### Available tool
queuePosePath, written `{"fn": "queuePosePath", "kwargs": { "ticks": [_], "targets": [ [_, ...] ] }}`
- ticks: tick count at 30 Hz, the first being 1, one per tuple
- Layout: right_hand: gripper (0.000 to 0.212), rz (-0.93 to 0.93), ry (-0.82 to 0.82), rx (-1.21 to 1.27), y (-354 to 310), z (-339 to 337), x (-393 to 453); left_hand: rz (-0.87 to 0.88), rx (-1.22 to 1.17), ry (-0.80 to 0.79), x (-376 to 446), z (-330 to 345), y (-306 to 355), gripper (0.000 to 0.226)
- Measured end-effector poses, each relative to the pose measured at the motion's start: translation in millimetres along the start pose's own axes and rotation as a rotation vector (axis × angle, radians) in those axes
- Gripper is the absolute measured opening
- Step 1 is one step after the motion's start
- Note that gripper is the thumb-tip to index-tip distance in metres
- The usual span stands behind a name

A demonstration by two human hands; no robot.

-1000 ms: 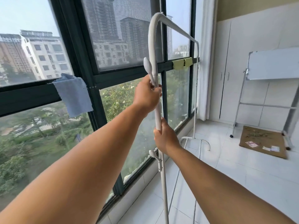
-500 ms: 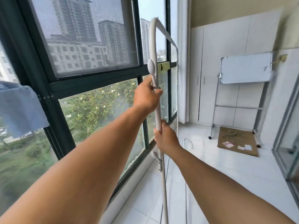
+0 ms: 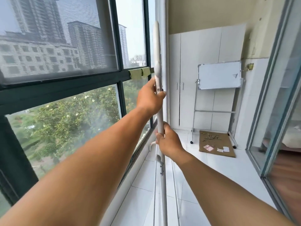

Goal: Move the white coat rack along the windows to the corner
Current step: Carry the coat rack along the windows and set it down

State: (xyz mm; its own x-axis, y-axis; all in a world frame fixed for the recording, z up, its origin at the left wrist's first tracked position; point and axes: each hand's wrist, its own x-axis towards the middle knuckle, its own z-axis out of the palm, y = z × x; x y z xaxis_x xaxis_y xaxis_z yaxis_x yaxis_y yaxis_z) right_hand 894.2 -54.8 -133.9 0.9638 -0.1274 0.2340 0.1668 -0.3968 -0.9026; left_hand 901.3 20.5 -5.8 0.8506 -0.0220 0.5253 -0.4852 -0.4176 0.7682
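Note:
The white coat rack [image 3: 157,51] stands upright right in front of me, seen almost edge-on beside the dark-framed windows [image 3: 120,75]. My left hand [image 3: 149,97] is wrapped around its near post at chest height. My right hand [image 3: 169,141] grips the same post lower down. A small hook [image 3: 158,159] sticks out of the post under my right hand. The rack's far foot [image 3: 152,144] shows low by the window sill. The corner [image 3: 167,121] lies ahead, where the windows meet the white cabinets.
White cabinets [image 3: 203,79] fill the end wall. A whiteboard on a wheeled stand [image 3: 219,75] stands before them, with a brown cardboard sheet [image 3: 216,144] on the tiled floor. A glass sliding door [image 3: 273,103] bounds the right side. Green cloths [image 3: 140,73] hang on the window bar.
The view has moved forward along the windows toward the corner. The blue cloth has left the view. The rack now appears edge-on. Both hands keep their grip on the post.

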Motion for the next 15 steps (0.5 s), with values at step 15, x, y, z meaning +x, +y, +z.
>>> {"fn": "queuePosePath", "kwargs": {
  "ticks": [15],
  "targets": [
    [0.02, -0.043, 0.07, -0.048, 28, 6, 94, 0.0, -0.093, -0.082, 86, 33, -47, 0.024]
  ]
}}
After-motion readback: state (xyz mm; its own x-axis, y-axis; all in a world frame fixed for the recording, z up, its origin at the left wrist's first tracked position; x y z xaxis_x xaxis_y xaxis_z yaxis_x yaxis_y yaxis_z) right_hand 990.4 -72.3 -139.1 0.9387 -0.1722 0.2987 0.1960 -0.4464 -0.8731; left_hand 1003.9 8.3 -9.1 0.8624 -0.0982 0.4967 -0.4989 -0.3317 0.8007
